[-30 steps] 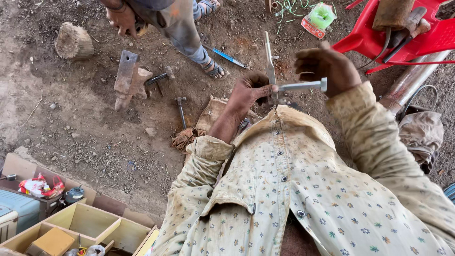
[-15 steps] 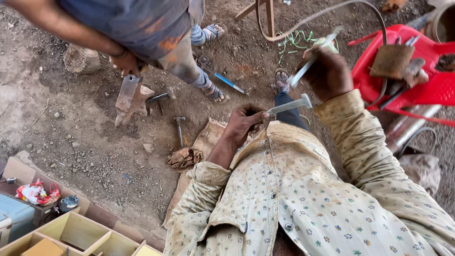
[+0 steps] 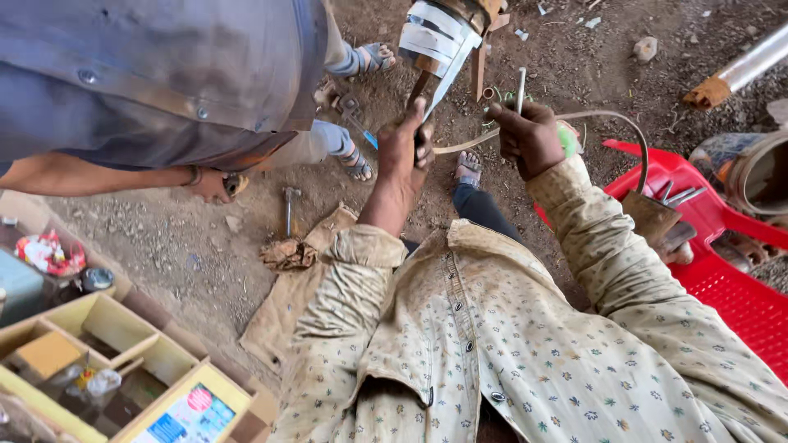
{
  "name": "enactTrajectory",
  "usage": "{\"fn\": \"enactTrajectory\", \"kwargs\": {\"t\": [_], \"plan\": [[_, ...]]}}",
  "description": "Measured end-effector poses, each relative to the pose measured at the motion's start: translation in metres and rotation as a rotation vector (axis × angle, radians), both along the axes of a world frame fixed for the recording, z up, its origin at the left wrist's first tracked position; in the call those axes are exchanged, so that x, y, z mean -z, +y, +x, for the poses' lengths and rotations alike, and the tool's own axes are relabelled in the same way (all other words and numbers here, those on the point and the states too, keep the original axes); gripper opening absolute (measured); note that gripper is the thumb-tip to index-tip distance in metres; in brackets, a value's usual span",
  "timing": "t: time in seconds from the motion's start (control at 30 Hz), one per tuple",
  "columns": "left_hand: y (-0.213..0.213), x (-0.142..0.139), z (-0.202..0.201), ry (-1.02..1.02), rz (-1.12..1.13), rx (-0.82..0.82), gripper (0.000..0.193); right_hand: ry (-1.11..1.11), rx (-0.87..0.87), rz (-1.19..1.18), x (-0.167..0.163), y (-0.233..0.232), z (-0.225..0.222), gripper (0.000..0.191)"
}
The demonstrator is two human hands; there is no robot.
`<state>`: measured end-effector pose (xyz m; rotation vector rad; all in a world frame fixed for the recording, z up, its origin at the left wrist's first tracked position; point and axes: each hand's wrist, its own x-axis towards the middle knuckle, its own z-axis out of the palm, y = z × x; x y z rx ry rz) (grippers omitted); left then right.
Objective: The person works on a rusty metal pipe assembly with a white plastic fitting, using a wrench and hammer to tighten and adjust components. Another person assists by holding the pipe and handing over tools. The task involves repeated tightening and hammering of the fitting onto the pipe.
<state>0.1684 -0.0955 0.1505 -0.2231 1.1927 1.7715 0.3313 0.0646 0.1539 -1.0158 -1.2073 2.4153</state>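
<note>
a person in a pale flowered shirt sits on bare dirt ground, both arms raised toward a cylindrical part wrapped in white bands at the top of the view. the left hand is closed in a fist around a dark handle that runs up to the underside of that part. the right hand is clenched around a slim metal rod standing nearly upright, just beside the wrapped part and apart from it. a pale curved hose arcs from between the two hands over to a red plastic chair, where metal tools lie on the seat. a second person in a blue-grey shirt bends in from the upper left, one hand low over the ground; whether that hand grips anything cannot be told. a hammer lies on the dirt near a rusty lump at the edge of a flattened piece of cardboard. yellow wooden compartments with small odds and ends fill the lower left corner. a sandalled foot rests on the ground below the hands.
</note>
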Motion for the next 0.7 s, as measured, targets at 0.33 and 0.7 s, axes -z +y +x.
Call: {"fn": "enactTrajectory", "kwargs": {"t": [0.33,0.7], "plan": [[0.061,0.025,-0.012,0.057,-0.06,-0.205,0.031,-0.094,-0.047,0.073,-0.002,0.048,-0.023,0.018],[0.068,0.025,-0.001,0.053,-0.189,-0.304,0.023,-0.056,-0.151,1.147,0.004,0.05,-0.068,0.048]]}}
